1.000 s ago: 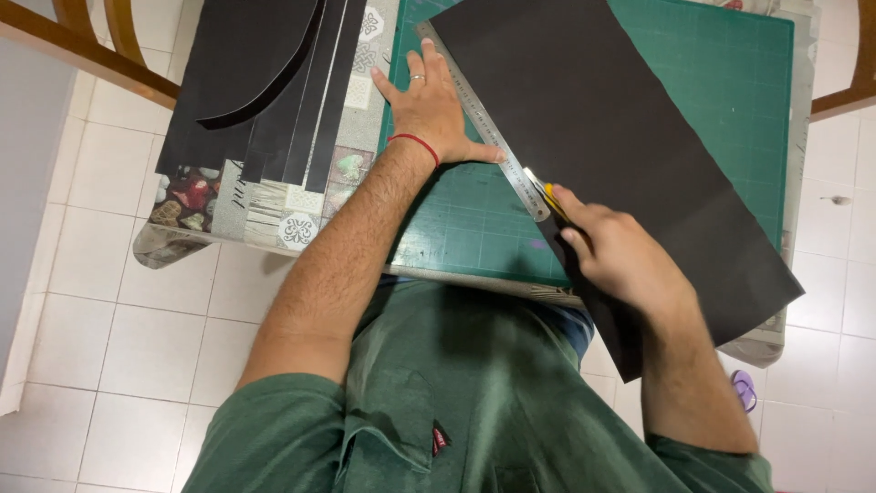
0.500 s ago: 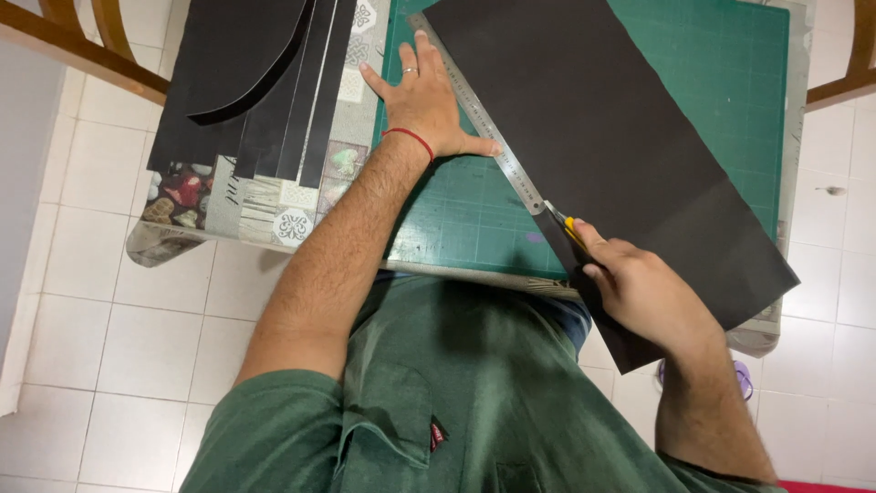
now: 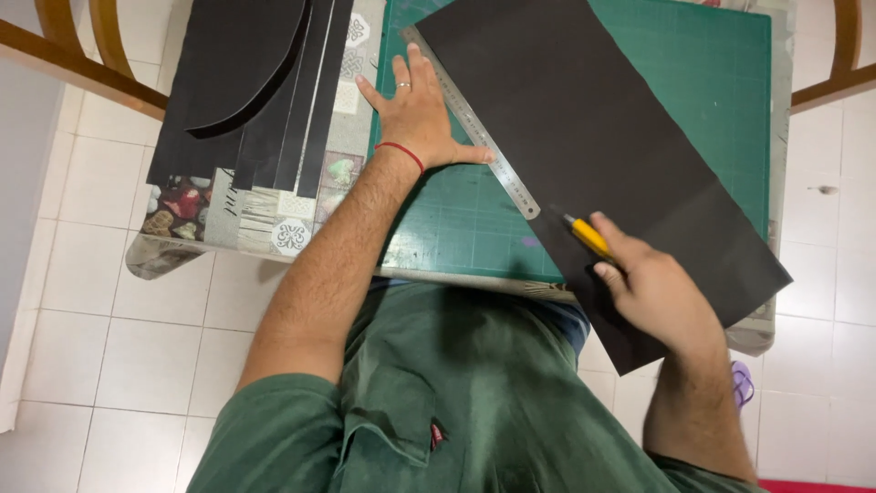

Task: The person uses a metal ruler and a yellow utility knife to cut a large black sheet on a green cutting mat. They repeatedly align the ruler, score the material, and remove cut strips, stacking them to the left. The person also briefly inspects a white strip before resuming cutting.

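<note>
The left hand [image 3: 415,114] lies flat, open, pinning the steel ruler [image 3: 470,119] along the black sheet [image 3: 593,137] on the green mat [image 3: 721,100] — thin, floppy, likely slippery — while the right hand [image 3: 652,288] grips a yellow knife [image 3: 587,236].

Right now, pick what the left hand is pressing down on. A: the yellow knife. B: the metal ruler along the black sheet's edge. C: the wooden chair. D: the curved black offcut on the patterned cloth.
B: the left hand lies flat on the green mat with its thumb against the metal ruler beside the black sheet, while the right hand holds the yellow knife.
</note>
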